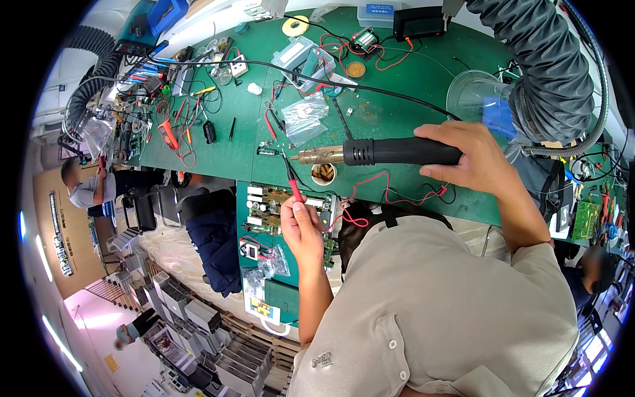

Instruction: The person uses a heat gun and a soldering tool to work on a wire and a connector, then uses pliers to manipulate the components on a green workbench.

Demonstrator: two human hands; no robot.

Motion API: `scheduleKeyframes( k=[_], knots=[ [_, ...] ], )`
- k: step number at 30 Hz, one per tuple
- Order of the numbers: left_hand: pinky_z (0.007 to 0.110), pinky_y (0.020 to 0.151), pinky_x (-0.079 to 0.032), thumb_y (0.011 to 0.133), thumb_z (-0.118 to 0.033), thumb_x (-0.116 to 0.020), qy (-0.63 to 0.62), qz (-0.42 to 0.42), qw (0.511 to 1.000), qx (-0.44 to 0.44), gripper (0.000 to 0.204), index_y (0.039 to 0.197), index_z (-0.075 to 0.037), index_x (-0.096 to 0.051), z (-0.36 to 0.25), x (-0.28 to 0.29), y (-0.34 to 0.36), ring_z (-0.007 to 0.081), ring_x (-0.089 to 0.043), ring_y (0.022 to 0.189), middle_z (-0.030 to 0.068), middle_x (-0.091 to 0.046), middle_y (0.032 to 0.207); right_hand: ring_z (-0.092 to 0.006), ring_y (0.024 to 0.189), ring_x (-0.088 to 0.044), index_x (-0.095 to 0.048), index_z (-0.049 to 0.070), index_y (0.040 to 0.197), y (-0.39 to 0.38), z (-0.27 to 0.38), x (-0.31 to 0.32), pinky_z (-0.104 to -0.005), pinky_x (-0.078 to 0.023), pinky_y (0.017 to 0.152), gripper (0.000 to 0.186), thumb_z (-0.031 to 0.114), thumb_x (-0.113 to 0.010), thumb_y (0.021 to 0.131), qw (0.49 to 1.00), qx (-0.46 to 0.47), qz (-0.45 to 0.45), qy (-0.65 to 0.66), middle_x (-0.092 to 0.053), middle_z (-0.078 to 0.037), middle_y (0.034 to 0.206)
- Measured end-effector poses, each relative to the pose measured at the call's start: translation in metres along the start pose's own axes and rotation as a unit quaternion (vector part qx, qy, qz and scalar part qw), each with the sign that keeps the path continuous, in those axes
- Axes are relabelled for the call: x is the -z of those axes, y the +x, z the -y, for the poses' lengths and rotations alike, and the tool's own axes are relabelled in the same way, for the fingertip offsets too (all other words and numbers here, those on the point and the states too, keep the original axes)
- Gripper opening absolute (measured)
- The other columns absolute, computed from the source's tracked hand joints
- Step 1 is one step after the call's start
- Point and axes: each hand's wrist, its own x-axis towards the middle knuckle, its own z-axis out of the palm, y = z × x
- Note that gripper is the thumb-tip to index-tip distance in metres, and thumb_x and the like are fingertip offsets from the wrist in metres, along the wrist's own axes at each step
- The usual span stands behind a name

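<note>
My right hand [471,155] is closed round the black handle of a hot-air gun [390,151], its metal nozzle pointing left over the green bench. My left hand [302,228] pinches a red test probe [293,183], its tip directed up toward the nozzle's end. Just left of both tips lies a small electronic part [267,151], apart from them as far as I can tell. Below the nozzle stands a small cup [323,174] of brownish stubs. Beside my left hand sits a populated circuit board [264,206], partly hidden by that hand.
A clear plastic bag [305,119] and an open plastic box [303,59] lie beyond the gun. Red and black leads cross the bench. A ribbed grey fume hose [552,73] hangs at the right. An orange multimeter [168,134] lies left. Another person [99,185] is at far left.
</note>
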Motion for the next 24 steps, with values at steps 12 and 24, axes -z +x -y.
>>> scheduleKeyframes(
  k=[12, 24],
  knots=[
    [0.022, 0.045, -0.026, 0.105, -0.026, -0.041, -0.061, 0.007, 0.998, 0.029, 0.022, 0.104, -0.005, -0.05, 0.002, 0.004, 0.0021, 0.0046, -0.034, 0.052, -0.0026, -0.038, 0.066, -0.0301, 0.07, -0.063, -0.066, 0.007, 0.113, -0.0017, 0.0006, -0.0011, -0.0366, -0.049, 0.06, 0.052, 0.021, -0.083, 0.066, 1.0, 0.02, 0.009, -0.005, -0.066, -0.011, 0.081],
    [0.022, 0.044, -0.026, 0.105, -0.026, -0.042, -0.067, 0.013, 0.997, 0.028, 0.022, 0.105, -0.005, -0.05, 0.0015, 0.0025, 0.0016, 0.005, -0.034, 0.05, -0.0013, -0.042, 0.064, -0.0305, 0.07, -0.064, -0.065, 0.01, 0.115, -0.0025, 0.003, -0.0044, -0.0378, -0.049, 0.058, 0.052, 0.026, -0.082, 0.068, 0.999, 0.019, 0.031, -0.006, -0.066, -0.01, 0.081]
  ],
)
